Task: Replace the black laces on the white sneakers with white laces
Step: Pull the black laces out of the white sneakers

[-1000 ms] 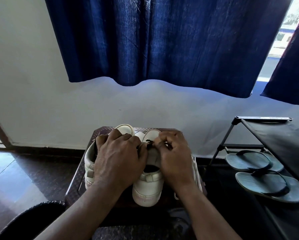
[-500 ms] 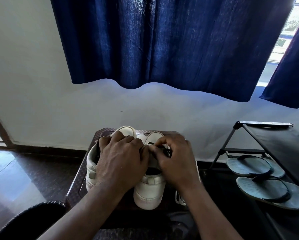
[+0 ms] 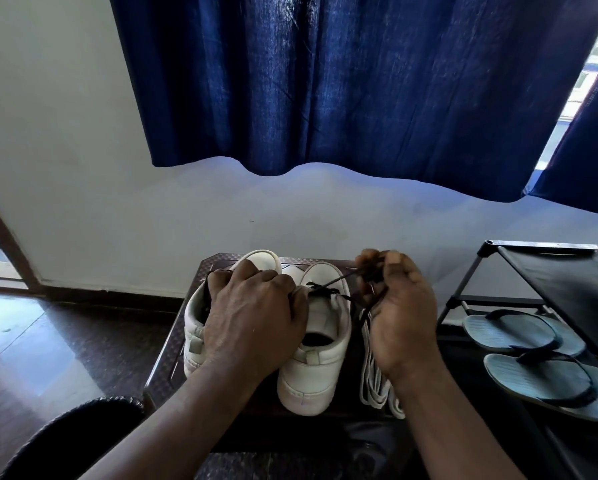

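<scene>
Two white sneakers stand side by side on a small dark stool [image 3: 167,355], heels toward me. My left hand [image 3: 256,317] rests curled over the left sneaker [image 3: 195,320] and against the tongue of the right sneaker [image 3: 320,362]. A black lace [image 3: 328,287] runs taut from the right sneaker's eyelets to my right hand [image 3: 399,306], which pinches it, raised to the right of the shoe. White laces [image 3: 377,379] lie folded on the stool under my right wrist.
A black shoe rack [image 3: 547,271] stands at the right with two blue-grey flip-flops [image 3: 540,372] on its lower shelf. A blue curtain [image 3: 325,84] hangs above against the white wall. A dark rounded object [image 3: 72,431] sits at lower left on the dark floor.
My right hand has moved up and to the right away from the sneaker, drawing the black lace out taut. The white laces beside the shoe have come into view. My left hand stays put.
</scene>
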Demonstrator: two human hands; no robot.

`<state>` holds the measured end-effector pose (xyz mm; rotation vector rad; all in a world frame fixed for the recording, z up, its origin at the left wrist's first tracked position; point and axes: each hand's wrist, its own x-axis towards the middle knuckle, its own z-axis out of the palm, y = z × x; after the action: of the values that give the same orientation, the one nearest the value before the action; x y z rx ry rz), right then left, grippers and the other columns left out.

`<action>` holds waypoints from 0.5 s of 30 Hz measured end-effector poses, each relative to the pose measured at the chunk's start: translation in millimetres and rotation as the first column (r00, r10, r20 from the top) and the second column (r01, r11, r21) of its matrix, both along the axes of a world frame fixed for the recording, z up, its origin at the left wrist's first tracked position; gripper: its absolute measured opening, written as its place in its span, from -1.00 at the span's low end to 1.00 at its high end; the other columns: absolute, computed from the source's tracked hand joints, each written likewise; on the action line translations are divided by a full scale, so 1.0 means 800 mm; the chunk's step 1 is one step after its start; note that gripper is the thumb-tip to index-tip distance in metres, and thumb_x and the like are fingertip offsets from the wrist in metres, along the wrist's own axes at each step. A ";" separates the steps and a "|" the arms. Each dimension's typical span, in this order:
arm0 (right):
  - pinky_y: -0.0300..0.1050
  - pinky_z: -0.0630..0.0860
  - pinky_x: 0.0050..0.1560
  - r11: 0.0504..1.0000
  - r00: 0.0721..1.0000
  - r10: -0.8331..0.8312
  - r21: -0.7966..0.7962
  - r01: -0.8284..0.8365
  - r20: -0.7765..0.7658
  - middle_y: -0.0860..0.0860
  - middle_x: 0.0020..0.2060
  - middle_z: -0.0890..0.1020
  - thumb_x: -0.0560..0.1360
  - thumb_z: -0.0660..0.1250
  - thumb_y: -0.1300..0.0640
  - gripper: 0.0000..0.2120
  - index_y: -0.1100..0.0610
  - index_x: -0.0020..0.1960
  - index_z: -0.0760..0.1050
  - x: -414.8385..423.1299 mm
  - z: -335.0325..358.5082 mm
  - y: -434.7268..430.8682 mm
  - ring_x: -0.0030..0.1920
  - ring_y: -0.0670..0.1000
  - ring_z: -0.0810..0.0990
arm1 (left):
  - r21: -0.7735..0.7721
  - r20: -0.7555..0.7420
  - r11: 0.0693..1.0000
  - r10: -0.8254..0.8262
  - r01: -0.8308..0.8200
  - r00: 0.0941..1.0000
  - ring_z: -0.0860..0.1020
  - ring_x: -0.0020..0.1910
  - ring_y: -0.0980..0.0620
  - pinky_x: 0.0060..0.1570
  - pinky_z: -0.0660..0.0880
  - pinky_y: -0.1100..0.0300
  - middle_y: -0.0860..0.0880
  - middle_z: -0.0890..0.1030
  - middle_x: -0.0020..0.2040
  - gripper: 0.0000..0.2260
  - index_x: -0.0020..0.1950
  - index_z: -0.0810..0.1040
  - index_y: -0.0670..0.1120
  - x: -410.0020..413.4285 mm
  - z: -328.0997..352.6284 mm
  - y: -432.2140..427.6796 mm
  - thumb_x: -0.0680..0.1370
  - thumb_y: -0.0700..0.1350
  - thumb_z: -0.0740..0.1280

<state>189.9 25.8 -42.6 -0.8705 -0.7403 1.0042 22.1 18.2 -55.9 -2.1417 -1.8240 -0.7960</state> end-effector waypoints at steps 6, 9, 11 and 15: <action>-0.10 0.50 -0.07 0.992 0.755 -0.112 0.024 0.127 0.646 -0.07 -0.25 0.63 0.67 0.30 0.09 -0.85 0.00 -0.08 0.49 0.003 -0.017 0.002 -0.19 -0.07 0.59 | 0.008 -0.001 1.000 0.000 0.000 1.000 0.53 0.00 -0.07 0.02 0.34 -0.06 0.09 0.64 -0.26 -0.63 -0.25 0.61 0.00 0.000 0.001 -0.001 0.58 0.18 0.21; 0.05 0.52 0.15 0.993 0.328 -0.108 0.090 0.070 0.938 -0.13 -0.07 0.63 0.55 0.27 -0.15 -0.83 -0.12 -0.07 0.58 -0.005 -0.029 0.004 0.08 0.02 0.58 | 0.011 -0.003 1.000 0.003 -0.003 1.000 0.53 -0.01 -0.07 0.00 0.34 -0.06 0.08 0.63 -0.27 -0.65 -0.27 0.60 0.00 0.000 0.002 -0.001 0.58 0.17 0.25; 0.13 0.50 0.20 0.998 0.154 -0.027 0.020 0.052 0.988 -0.09 -0.02 0.59 0.49 0.17 -0.25 -0.66 -0.10 -0.05 0.63 -0.006 -0.030 0.004 0.18 0.06 0.52 | -0.009 -0.002 1.000 0.008 -0.008 1.000 0.52 0.01 -0.06 0.02 0.34 -0.06 0.09 0.63 -0.26 -0.65 -0.26 0.60 0.01 0.001 0.002 -0.001 0.58 0.18 0.24; 0.09 0.50 0.16 0.991 0.215 -0.129 0.118 0.060 0.968 -0.10 -0.06 0.55 0.50 0.22 -0.11 -0.77 -0.08 -0.14 0.62 -0.003 -0.030 0.001 0.11 0.06 0.53 | -0.033 0.003 0.999 0.006 -0.006 1.000 0.50 0.03 -0.04 0.05 0.32 -0.06 0.11 0.63 -0.24 -0.62 -0.25 0.58 0.01 0.001 0.001 -0.001 0.59 0.21 0.19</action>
<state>187.4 26.8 -66.2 -1.5007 -1.7807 0.1405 22.6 17.4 -54.9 -2.1548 -1.8571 -0.7735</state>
